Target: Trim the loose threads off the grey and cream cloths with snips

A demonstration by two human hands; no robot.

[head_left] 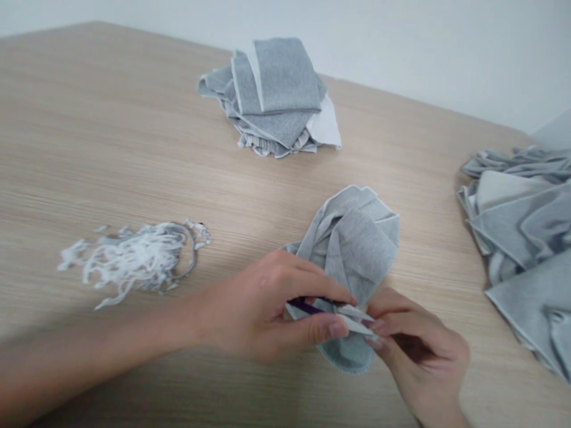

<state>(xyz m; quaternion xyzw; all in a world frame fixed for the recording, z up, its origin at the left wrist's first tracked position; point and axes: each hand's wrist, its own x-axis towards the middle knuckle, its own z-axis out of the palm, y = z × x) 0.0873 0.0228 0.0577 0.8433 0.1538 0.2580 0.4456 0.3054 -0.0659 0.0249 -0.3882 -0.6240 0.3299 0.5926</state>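
My left hand [276, 297] is closed around small thread snips [354, 326] with purple on the handle. Their pale blades point right, with the tips slightly apart. At those tips, the thumb and fingers of my right hand [419, 351] pinch the edge of a grey fabric piece [361, 244]. This cloth has a pale stitched border and lies crumpled on the table beneath both hands. Whether a loose thread is between the blades is too small to tell. My left fingers hide most of the snips' handle.
A heap of white and grey thread scraps [138, 258] lies left on the wooden table [111, 131]. Folded grey cloth pieces [285, 83] are stacked at the back. A larger pile of grey cloth [526, 238] occupies the right side. A pale wall [423, 47] rises behind.
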